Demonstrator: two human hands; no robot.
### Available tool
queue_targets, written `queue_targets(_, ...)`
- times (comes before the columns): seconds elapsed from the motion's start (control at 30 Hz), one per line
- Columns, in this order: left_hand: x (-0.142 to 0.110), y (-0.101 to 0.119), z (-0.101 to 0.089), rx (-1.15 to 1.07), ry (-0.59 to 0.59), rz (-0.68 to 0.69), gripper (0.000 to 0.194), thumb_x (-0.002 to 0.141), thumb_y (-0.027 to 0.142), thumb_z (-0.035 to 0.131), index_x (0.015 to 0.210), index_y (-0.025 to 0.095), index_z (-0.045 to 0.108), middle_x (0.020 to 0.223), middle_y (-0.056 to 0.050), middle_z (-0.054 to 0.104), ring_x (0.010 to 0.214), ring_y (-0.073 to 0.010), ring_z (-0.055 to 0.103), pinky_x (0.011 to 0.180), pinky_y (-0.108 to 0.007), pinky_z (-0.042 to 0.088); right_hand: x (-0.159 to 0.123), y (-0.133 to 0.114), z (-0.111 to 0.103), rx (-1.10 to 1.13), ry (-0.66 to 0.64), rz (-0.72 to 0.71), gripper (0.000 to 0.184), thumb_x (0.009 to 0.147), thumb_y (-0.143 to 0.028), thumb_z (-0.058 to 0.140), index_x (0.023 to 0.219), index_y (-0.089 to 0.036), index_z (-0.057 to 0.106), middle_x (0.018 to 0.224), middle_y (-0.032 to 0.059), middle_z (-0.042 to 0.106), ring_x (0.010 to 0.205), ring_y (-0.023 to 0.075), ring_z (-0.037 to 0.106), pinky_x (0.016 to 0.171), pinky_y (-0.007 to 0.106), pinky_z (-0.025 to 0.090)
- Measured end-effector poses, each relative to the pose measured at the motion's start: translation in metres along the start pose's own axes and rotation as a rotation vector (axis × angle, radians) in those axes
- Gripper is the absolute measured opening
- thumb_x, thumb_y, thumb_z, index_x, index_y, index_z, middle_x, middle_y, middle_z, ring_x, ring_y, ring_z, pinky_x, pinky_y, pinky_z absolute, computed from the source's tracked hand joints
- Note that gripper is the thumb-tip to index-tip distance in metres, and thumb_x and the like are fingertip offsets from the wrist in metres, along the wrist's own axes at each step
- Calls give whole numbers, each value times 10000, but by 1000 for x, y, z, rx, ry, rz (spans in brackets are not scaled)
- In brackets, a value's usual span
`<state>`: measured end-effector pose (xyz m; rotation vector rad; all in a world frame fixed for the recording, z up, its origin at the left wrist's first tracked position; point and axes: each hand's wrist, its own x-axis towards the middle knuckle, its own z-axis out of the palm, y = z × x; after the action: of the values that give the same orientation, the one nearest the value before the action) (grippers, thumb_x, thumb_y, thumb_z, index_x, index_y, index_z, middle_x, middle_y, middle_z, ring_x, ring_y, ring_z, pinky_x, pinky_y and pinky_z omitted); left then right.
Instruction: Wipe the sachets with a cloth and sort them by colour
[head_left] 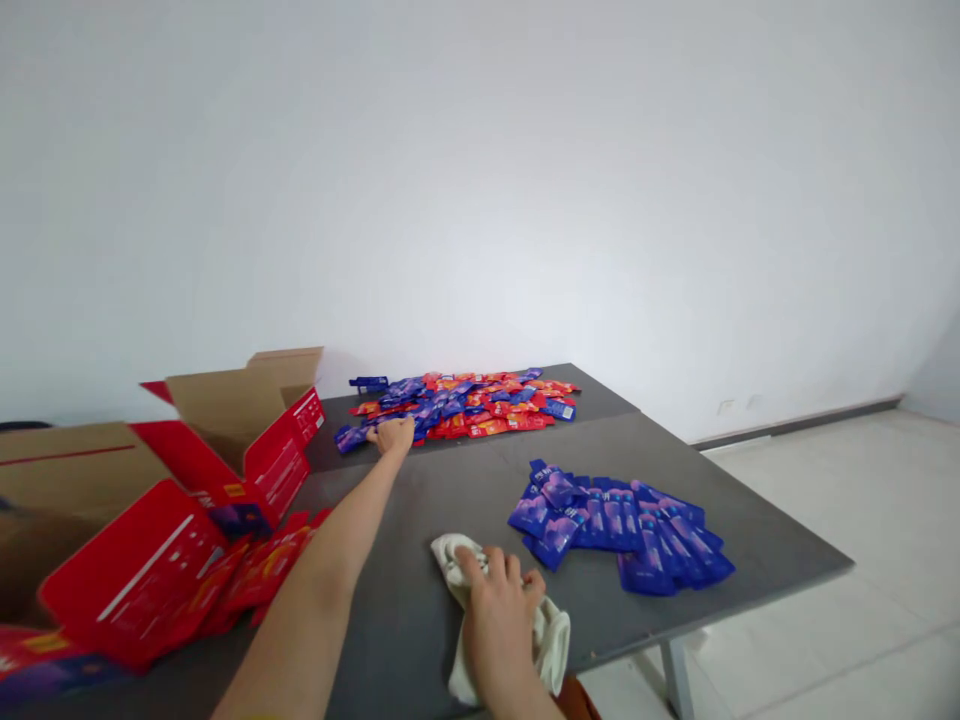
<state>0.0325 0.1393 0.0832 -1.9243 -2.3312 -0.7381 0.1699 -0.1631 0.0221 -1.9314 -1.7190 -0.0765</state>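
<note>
My left hand (393, 436) is stretched far out to the near edge of a mixed heap of red and blue sachets (465, 404) at the back of the grey table (450, 480). Its fingers curl down onto the sachets at the heap's left end. My right hand (496, 600) lies close to me on a crumpled white cloth (551, 640), fingers bent and pressing the cloth against the tabletop. A separate pile of blue sachets (622, 530) lies just right of that hand.
An open cardboard box with red printed flaps (247, 430) stands at the left. Flat red cartons (142, 580) and red packets (262, 570) lie beside it. The table's right edge (825, 565) drops to a pale tiled floor (840, 560). A white wall is behind.
</note>
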Motion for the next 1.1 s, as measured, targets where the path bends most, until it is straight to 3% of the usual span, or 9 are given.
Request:
queue_targets(0.1,24,4,21,73,-38,31,440,724,332,512,1035,72,683,1220,-256,556,1225,-395,381,834,-458,397,3,4,10,42,-12,-34,499,814,-85,514,1145,-456,551,1048,29,601,948,253,509,811,434,291)
queue_targets(0.17,39,-3,34,170,-101,66,520,665,309,568,1106,42,637,1249,-272,521,1194,-409,406,810,-446,419,5,6,16,61,-26,-44,458,821,-141,544,1135,-473,553,1048,19,608,931,250,520,789,417,306)
queue_targets(0.37,56,-42,50,260,-129,148,445,682,164,533,1102,50,625,1177,-221,573,1114,-311,488,880,-361,406,5,9,14,90,-105,-92,498,818,-148,539,1181,-489,516,1089,11,595,949,252,513,790,409,320)
queue_targets(0.53,38,-60,37,320,-59,167,368,763,133,427,1057,35,625,1106,-221,607,1100,-315,486,891,-393,379,6,8,1,87,-162,-125,530,816,-89,495,1208,-446,514,1119,30,572,976,250,489,790,395,313)
queue_targets(0.67,17,-57,1,323,124,230,408,794,104,371,1136,-2,566,1127,-244,587,1050,-309,517,848,-392,386,4,7,-5,35,-162,-151,524,828,-91,485,1234,-421,509,1137,50,549,997,242,468,794,378,305)
queue_targets(0.8,-18,-45,-49,296,191,324,386,871,153,318,1151,70,571,1073,-209,615,1030,-300,538,824,-388,378,2,3,-7,-6,-171,-143,478,870,-128,455,1258,-403,504,1146,69,537,998,235,458,788,364,309)
queue_targets(0.9,-67,-42,-78,286,207,429,389,932,251,281,1102,114,602,1024,-178,632,997,-283,554,811,-377,366,2,2,-7,-8,-170,-115,458,887,-140,430,1257,-397,515,1151,76,532,1003,233,455,793,353,323)
queue_targets(1.0,-134,-51,-92,254,197,524,386,947,320,296,1034,144,628,961,-148,645,947,-259,559,784,-359,356,2,10,-11,114,-134,-103,497,856,-91,425,1250,-372,537,1132,60,533,990,212,465,811,318,348)
queue_targets(1.1,-203,-70,-91,220,162,582,388,954,320,294,932,162,648,844,-120,649,853,-224,568,741,-335,348,0,21,-23,325,17,-111,517,839,-58,386,1266,-305,539,1128,57,519,1004,186,469,876,284,358)
